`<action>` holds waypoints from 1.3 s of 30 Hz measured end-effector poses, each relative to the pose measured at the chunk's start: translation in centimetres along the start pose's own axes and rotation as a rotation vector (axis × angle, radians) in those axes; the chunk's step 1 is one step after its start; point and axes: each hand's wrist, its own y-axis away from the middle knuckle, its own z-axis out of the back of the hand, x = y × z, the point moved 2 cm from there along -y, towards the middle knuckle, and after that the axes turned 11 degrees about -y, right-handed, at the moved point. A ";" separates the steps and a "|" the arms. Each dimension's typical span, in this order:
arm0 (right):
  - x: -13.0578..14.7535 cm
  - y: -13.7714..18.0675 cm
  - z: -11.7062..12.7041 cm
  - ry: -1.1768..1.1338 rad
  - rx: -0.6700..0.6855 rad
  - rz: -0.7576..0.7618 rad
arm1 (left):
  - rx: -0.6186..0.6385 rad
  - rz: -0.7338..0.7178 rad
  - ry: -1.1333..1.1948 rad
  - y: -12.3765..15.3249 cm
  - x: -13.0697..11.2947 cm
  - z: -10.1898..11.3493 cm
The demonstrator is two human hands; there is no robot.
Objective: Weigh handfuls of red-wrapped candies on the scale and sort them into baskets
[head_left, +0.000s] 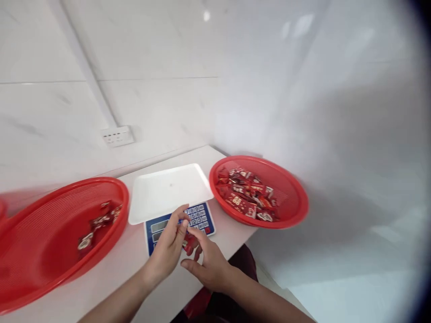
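Observation:
A small red wrapped snack packet [189,243] shows between my two hands, partly covered by the fingers. My right hand [212,264] curls its fingers around it, with the thumb held apart. From the other side my left hand [170,244] meets it, thumb and index fingertip close together; whatever lies inside that pinch is hidden. Both hands are over the front of a digital scale, whose blue keypad panel [208,220] is partly covered by them. Behind the panel lies the scale's white weighing tray [168,190], with nothing on it.
To the right, a red plastic basket [296,197] holds many red wrapped packets [247,193]. A larger red basket [43,215] on the left contains several packets [96,229]. Both stand on a white table [161,296] against a marbled wall with a socket [117,136].

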 end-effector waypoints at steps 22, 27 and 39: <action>0.6 4.7 10.4 0.538 -0.028 -0.019 | -0.178 -0.018 0.695 -1.6 -0.6 2.0; -4.8 10.8 8.8 0.695 -0.497 0.027 | -0.171 -0.039 0.724 -1.7 0.1 3.0; 4.2 0.5 19.5 0.802 -0.227 -0.251 | -0.044 0.004 0.650 -1.3 -2.5 1.2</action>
